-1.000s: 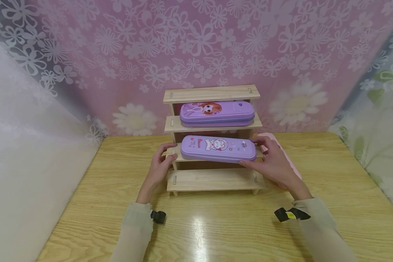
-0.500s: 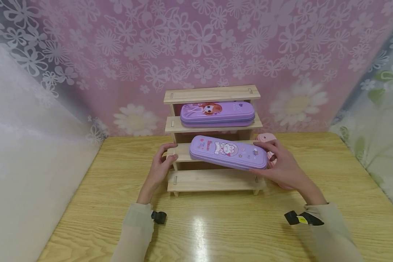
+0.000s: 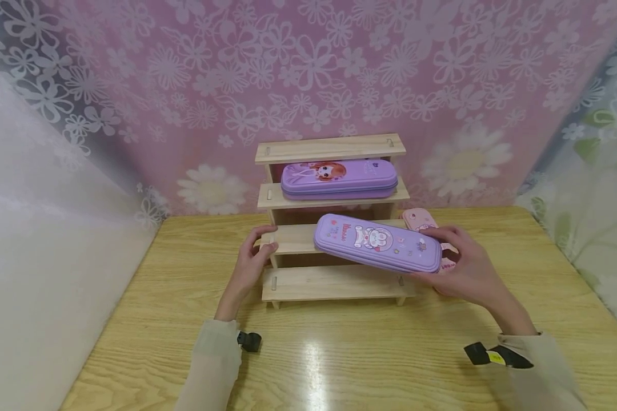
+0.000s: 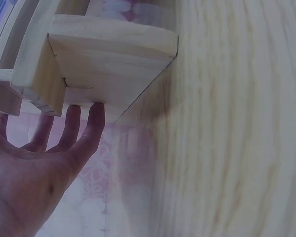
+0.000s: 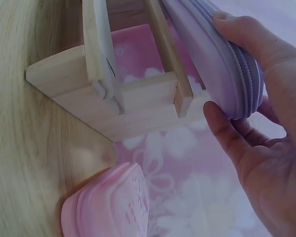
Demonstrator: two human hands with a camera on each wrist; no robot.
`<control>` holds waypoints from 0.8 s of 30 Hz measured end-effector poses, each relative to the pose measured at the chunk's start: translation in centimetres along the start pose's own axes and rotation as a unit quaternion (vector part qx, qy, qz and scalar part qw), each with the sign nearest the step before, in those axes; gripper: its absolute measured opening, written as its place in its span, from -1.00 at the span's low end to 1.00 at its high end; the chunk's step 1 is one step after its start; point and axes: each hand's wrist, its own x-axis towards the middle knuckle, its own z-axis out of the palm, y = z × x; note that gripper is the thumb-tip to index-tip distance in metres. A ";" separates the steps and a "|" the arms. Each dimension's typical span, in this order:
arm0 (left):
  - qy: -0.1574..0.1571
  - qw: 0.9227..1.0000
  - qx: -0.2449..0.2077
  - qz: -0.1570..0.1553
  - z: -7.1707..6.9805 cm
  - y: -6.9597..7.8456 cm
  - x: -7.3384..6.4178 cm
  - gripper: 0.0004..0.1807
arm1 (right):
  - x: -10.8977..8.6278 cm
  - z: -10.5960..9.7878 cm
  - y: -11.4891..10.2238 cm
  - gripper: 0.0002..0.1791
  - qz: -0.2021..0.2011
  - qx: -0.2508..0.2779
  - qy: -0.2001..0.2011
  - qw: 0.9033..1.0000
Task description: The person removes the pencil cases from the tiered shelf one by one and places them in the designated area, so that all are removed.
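My right hand (image 3: 473, 265) grips the right end of a lilac pencil case (image 3: 377, 242) printed with a rabbit, thumb on the near side and fingers on the far side. The case slants in front of the tiered wooden shelf (image 3: 334, 283), its right end past the shelf's side. In the right wrist view its zipper side (image 5: 222, 54) shows above the shelf boards. My left hand (image 3: 249, 254) holds the left end of the shelf, with fingertips against its side panel (image 4: 103, 84) in the left wrist view.
Another purple pencil case (image 3: 339, 178), printed with a red-haired girl, lies on a higher tier. A pink pencil case (image 5: 113, 202) rests on the wooden table (image 3: 185, 297) right of the shelf, partly hidden in the head view. A flowered pink curtain (image 3: 308, 68) hangs behind.
My right hand has drawn the lilac pencil case off its tier, rightward and toward me, turning its right end nearer. The left hand has stayed on the shelf.
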 end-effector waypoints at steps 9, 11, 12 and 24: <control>0.003 1.000 -0.008 -0.009 0.1 -0.2 0.1 -0.61 | -1.6 -1.3 0.6 -0.11 0.003 0.027 0.024 0.999; 0.003 1.000 -0.009 -0.010 0.1 -0.2 0.0 -0.61 | -1.8 -1.6 0.8 -0.11 0.001 0.029 0.031 0.999; 0.004 1.000 -0.010 -0.009 0.1 -0.2 0.0 -0.61 | -1.9 -1.7 0.8 -0.11 0.001 0.029 0.034 0.999; 0.003 1.000 -0.009 -0.003 0.1 -0.2 0.1 -0.61 | -3.8 -3.8 1.8 -0.12 0.002 0.039 0.079 0.996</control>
